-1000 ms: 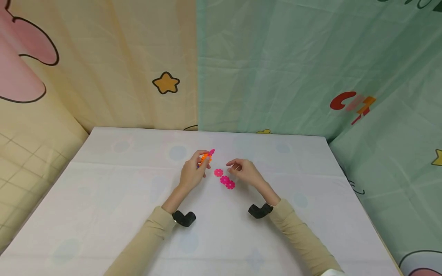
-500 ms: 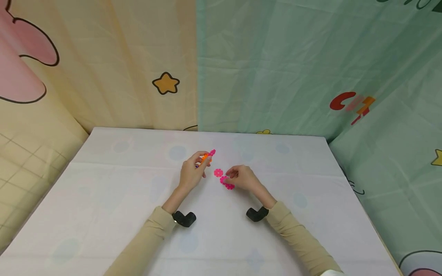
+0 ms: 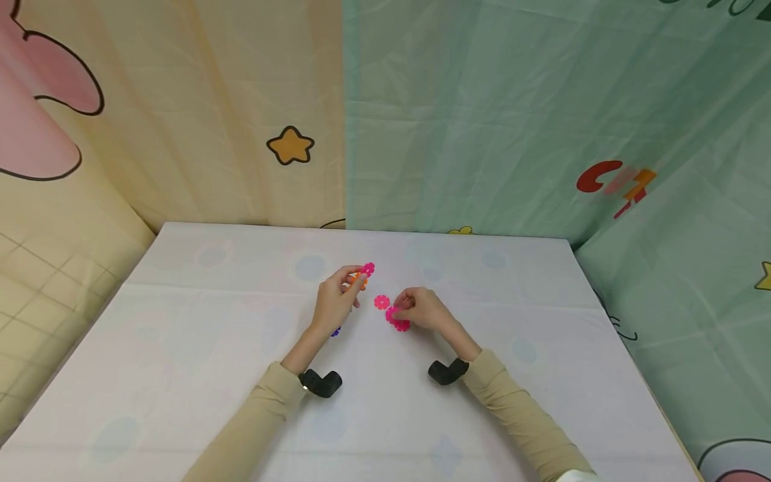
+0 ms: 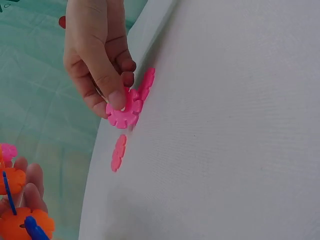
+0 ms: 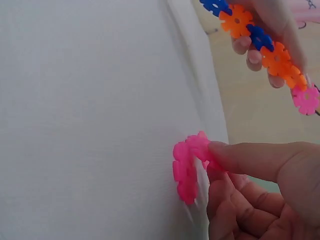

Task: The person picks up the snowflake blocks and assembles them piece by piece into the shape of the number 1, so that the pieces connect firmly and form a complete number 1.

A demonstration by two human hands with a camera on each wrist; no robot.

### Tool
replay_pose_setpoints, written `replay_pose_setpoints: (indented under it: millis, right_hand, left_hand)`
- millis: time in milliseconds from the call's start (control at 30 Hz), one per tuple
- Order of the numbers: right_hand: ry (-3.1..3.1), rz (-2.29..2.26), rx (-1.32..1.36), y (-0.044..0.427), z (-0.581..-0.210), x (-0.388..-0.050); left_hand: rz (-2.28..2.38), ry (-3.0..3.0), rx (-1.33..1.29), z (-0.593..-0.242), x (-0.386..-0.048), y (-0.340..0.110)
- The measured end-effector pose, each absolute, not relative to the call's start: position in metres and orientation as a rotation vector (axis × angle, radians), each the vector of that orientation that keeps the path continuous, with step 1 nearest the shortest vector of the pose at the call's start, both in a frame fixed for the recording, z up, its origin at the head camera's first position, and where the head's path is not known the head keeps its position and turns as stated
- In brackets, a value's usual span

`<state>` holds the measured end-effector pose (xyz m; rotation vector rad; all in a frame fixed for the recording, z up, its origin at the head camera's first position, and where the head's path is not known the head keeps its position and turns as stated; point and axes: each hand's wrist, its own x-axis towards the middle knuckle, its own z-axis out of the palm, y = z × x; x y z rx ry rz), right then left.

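A pink flower-shaped disc [image 5: 199, 146] is pinched by its rim low over a white-covered bench [image 3: 361, 435], tilted against a second pink disc [image 5: 185, 177]; whether the two are slotted together cannot be told. A lone coral-pink disc [image 3: 381, 302] lies flat on the bench just beside the pair, apart from both. A clean pick-up seems to call for a light hold on one edge, the far notches left free, and a careful lift so that the neighbour is not dragged along. The right hand [image 3: 424, 311] does the pinching, thumb and forefinger closed on the disc, the other fingers curled beneath. The left hand [image 3: 334, 301], raised off the bench, has thumb and fingers wrapped about a blue-and-orange chain [image 5: 236, 21] tipped by a pink end disc [image 5: 306, 99] that juts past the fingertips; a steady hold there, tip exposed, would likely serve best. Tan sleeves [image 3: 259, 415] reach in from the near side, before a yellow curtain [image 3: 211, 80] and a green curtain [image 3: 482, 100]
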<state>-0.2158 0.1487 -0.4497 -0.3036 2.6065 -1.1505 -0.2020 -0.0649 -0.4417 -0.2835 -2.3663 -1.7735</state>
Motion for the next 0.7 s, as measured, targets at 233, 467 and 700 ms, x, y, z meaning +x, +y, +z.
replay_pose_setpoints:
  millis: [233, 467, 700]
  right_hand:
    - [2.627, -1.261, -0.322, 0.152, -0.441, -0.219]
    - [2.639, -1.535, -0.336, 0.151, -0.427, -0.221]
    - [2.652, -1.74, -0.358, 0.143, -0.414, -0.221]
  left_hand:
    - [-1.796, -2.357, -0.298, -0.442, -0.202, -0.064]
    - [-1.797, -2.375, -0.314, -0.442, -0.201, -0.063]
    - [-1.744, -2.4, -0.357, -0.442, -0.199, -0.06]
